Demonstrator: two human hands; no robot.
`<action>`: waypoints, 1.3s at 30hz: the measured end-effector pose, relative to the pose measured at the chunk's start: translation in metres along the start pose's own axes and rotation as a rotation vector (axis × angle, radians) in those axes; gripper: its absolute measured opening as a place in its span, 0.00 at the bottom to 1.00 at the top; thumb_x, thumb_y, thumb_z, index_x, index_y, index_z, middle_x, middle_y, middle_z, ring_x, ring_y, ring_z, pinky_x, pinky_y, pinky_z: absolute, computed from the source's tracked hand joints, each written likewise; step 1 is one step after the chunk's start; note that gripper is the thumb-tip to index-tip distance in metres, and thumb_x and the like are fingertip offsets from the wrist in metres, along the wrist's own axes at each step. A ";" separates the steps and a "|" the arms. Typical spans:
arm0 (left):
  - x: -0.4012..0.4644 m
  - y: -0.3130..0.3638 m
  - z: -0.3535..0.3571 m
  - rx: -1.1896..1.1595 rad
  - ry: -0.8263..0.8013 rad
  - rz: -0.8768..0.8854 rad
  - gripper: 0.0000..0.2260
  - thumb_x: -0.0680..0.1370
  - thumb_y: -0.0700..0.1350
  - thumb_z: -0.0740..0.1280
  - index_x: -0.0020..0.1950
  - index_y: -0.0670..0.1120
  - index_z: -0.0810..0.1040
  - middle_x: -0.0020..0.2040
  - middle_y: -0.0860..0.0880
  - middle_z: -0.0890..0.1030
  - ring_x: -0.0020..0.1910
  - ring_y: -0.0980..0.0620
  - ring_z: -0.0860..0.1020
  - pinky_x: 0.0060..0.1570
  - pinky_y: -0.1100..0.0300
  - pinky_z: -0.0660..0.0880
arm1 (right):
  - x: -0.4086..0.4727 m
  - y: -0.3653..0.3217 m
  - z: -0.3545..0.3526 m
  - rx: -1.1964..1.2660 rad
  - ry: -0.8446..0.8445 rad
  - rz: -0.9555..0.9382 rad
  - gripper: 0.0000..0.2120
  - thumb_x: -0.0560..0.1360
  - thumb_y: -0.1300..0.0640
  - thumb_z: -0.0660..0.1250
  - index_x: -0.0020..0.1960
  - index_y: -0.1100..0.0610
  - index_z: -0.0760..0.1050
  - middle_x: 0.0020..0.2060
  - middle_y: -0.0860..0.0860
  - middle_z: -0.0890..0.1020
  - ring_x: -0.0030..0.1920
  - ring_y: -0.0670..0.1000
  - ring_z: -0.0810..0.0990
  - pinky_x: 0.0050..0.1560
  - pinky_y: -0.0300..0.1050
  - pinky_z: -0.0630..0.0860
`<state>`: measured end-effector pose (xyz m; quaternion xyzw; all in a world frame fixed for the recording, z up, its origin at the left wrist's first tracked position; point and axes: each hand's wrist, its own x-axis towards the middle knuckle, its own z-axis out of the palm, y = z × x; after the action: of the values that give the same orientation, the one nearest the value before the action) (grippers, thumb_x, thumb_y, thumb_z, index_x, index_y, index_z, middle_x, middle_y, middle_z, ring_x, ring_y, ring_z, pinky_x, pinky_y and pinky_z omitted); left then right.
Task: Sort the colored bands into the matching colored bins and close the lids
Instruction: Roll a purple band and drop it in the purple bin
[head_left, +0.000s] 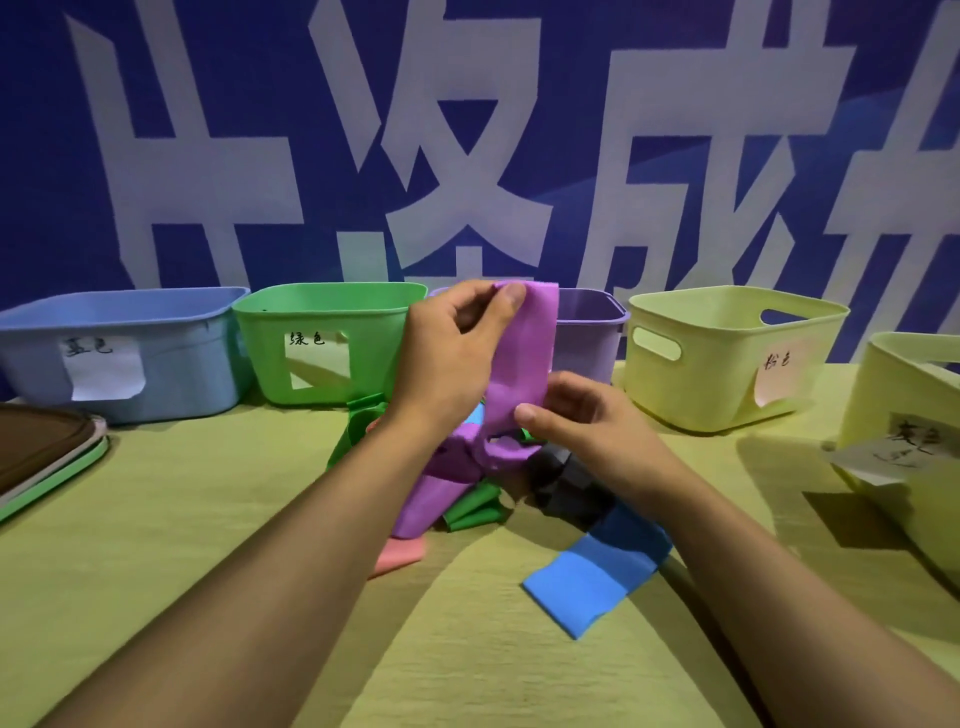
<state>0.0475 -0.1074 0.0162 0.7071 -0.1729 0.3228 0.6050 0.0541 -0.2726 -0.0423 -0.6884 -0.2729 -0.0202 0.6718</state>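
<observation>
While both grips pinch purple band (522, 358) | left hand (447, 353) high | right hand (587, 421) low

Left hand (447, 358): yours, raised above the purple band (524, 364), back toward you, thumb and curled fingers pinching the band's top edge.
Right hand (587, 426): yours, lower than the left, just right of the band, thumb pressed on its near face, fingers curled behind it.
Left forearm: bare, running from the lower left corner up toward the band, crossing in front of its lower folds.
Right forearm: bare, running from the lower right corner up toward the band.
Wrists: both straight, well apart, hands converging on the band.
</observation>
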 end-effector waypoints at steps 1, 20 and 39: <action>0.004 0.007 -0.001 0.016 -0.001 0.018 0.05 0.81 0.47 0.70 0.47 0.56 0.83 0.40 0.60 0.86 0.41 0.63 0.82 0.46 0.60 0.80 | 0.000 0.001 0.001 -0.018 0.007 -0.008 0.12 0.77 0.62 0.72 0.59 0.63 0.81 0.51 0.58 0.87 0.53 0.55 0.86 0.56 0.46 0.82; 0.045 0.130 -0.031 -0.180 0.025 0.047 0.08 0.81 0.36 0.69 0.57 0.46 0.82 0.51 0.50 0.86 0.50 0.57 0.85 0.53 0.56 0.83 | 0.015 -0.073 0.016 -0.201 0.077 -0.094 0.08 0.77 0.61 0.74 0.54 0.62 0.79 0.48 0.57 0.86 0.46 0.47 0.84 0.49 0.43 0.82; 0.023 0.038 -0.110 0.069 0.258 -0.416 0.05 0.81 0.39 0.70 0.55 0.47 0.83 0.57 0.44 0.83 0.52 0.49 0.80 0.52 0.54 0.80 | -0.056 -0.088 0.019 0.353 0.227 0.217 0.10 0.76 0.56 0.71 0.55 0.60 0.81 0.42 0.57 0.84 0.39 0.51 0.84 0.43 0.44 0.79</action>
<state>0.0133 -0.0059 0.0658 0.7007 0.0661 0.2848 0.6508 -0.0359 -0.2786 0.0142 -0.5790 -0.1192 0.0230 0.8063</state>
